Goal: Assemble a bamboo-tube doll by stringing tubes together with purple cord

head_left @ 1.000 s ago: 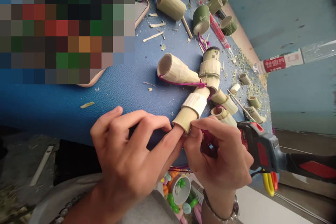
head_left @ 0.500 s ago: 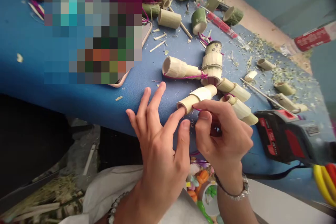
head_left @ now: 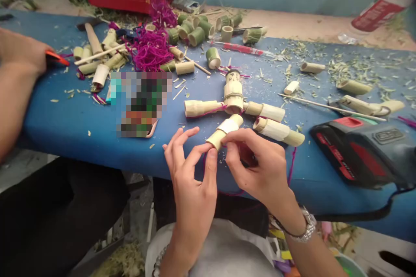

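My left hand (head_left: pixel 195 181) has thumb and forefinger drawn together on the near end of a jointed bamboo piece (head_left: pixel 227 127), its other fingers fanned clear, perhaps so they don't block the work. My right hand (head_left: pixel 260 164) brings its forefinger and thumb tips close together against the same end from the other side; whether they pinch string there I can't tell. Gripping from both sides seems to stop the round piece from rolling. It lies slantwise on the blue tabletop (head_left: pixel 97 132), its far end just beside the bottom of a bamboo figure's body (head_left: pixel 233 91), which has a face drawn on top. One bamboo limb (head_left: pixel 203 107) reaches out to the left from that body and another (head_left: pixel 269 111) to the right, as if laid out in the figure's shape. A spare jointed limb (head_left: pixel 279 131) rests near my right knuckles, probably for easy reach. Farther right sits a black-and-red battery tool (head_left: pixel 351 149), set off to the side, I'd guess, to leave me elbow room. Beyond, a purple string tangle (head_left: pixel 147 49) lies beside cut green bamboo rings (head_left: pixel 198 34), while a co-worker's hand (head_left: pixel 22 52) rests at far left.
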Motion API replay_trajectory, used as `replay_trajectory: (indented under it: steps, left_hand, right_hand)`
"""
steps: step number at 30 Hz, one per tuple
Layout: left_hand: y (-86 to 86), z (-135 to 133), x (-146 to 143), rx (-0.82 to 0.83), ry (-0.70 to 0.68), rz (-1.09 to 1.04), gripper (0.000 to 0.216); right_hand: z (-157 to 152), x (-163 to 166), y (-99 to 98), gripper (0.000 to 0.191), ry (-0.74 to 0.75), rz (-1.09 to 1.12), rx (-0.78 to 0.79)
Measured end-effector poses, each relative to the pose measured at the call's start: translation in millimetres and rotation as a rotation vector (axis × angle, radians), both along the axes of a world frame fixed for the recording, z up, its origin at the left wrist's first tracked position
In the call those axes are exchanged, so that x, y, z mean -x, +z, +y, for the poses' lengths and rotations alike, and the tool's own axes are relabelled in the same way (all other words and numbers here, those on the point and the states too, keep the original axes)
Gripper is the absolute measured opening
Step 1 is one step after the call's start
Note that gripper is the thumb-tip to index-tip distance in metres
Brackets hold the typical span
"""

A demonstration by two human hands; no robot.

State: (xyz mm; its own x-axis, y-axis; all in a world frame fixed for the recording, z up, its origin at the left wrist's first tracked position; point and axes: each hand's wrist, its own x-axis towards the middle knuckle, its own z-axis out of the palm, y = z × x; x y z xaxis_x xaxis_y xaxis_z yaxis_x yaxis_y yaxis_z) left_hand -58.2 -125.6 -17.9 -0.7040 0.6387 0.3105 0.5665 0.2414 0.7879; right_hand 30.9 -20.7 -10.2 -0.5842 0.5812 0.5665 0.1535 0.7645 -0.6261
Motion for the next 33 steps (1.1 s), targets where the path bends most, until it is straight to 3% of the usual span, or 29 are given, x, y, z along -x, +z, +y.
replay_trajectory:
  steps: [33]
  left_hand:
    - [-8.7,-12,3,0.042,-0.017,0.119,0.008]
  right_hand:
    - [5,-2,4.6,0.017,0.043,-0.021,0.110]
